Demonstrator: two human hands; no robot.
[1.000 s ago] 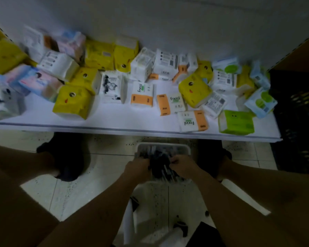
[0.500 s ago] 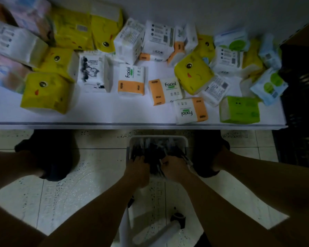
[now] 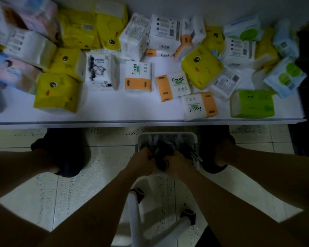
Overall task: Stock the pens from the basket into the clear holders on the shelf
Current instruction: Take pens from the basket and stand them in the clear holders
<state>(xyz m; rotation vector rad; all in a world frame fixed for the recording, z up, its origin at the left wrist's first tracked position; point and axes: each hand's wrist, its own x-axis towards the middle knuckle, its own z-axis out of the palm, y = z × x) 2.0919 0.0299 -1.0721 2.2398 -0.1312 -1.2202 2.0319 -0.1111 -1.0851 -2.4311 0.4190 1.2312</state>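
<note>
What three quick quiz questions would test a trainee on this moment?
1. True or false: the left hand and right hand both grip pens inside the basket.
2. What lies on the shelf? A) tissue packs B) clear holders C) bottles
3. What colour is the pack at the shelf's front right corner?
Key: 1 true; 2 A; 3 green.

Loads of yellow packs (image 3: 57, 92) with cartoon faces are scattered on the white shelf (image 3: 114, 108), orange-and-white packs (image 3: 138, 77) mid-shelf, a lime-green pack (image 3: 251, 106) at the front right corner. Black pens (image 3: 168, 148), white basket (image 3: 168, 134), speckled floor tiles (image 3: 105, 168).
</note>
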